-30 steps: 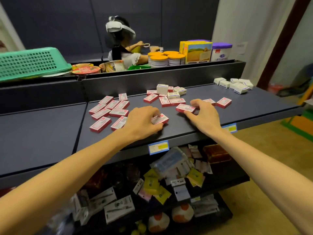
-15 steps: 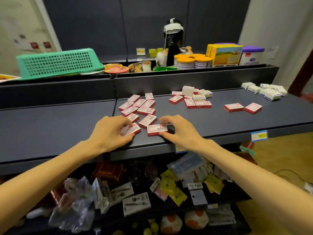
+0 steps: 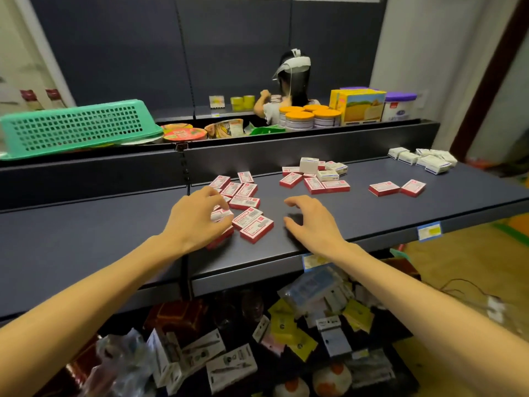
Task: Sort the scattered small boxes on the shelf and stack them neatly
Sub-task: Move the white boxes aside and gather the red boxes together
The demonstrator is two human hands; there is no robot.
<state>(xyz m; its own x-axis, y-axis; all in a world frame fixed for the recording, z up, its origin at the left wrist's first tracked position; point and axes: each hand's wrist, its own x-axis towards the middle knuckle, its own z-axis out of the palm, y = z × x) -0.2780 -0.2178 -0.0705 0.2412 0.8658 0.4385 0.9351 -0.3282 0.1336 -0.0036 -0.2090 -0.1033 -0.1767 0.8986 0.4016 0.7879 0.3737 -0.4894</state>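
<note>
Red-and-white small cardboard boxes (image 3: 252, 222) now crowd the dark shelf's (image 3: 372, 213) near-left cluster; my right hand (image 3: 312, 222) has let go (fingers loosely curled, empty), my left hand (image 3: 197, 222) pinches one box (image 3: 221, 215), stacking pending.

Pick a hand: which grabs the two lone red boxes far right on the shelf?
Right. The right hand is empty and nearer the two red boxes; the left hand holds a box in the left cluster.

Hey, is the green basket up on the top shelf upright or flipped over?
Flipped over: the green basket shows its flat bottom uppermost, its wider rim resting down.
</note>
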